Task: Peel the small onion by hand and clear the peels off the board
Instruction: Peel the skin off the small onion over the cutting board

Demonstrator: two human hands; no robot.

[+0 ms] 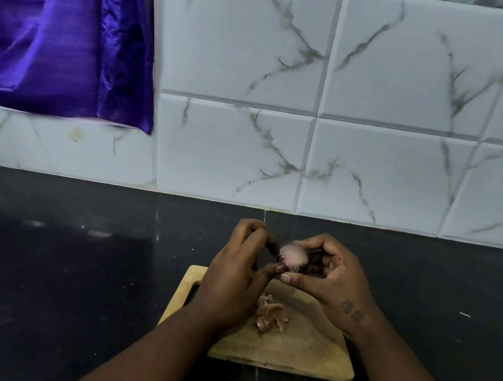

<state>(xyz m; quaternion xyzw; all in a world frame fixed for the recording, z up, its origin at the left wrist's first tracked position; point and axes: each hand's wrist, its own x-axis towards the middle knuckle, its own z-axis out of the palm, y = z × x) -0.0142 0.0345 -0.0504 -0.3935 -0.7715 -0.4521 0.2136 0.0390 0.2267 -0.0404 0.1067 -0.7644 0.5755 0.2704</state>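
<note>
Markings: dark tattoo marks [352, 311] on back of R hand near wrist, too blurred to read.

1. Onion [292, 255]: small, rounded, pale pink-white, glossy where peeled, purple tint at lower end. Held in the air between both hands, above far edge of board, not touching it.
2. R hand [335, 284]: fingers [317, 244] curled round onion's right side, thumb stretched beneath it toward L hand. Closed grip on onion.
3. L hand [236, 274]: fingers curled; thumb tip and a fingertip pinch onion's left/lower end. Skin or flesh under the pinch: cannot tell.
4. Peels [270, 315]: thin, papery, curled scraps, tan-pink, one small heap approx. mid-board, between the two wrists.
5. Board [301, 351]: light tan wood, rectangular w/ rounded corners, slot handle at left end. Lies flat on bench, set at an angle.
6. Bench [67, 277]: black, polished, faint speckle, seam line running toward wall.
7. Wall tiles [390, 80]: glossy white, bevelled edges, grey marble veining.
8. Curtain [55, 30]: purple, satin-like sheen, hangs in folds at upper left.
</note>
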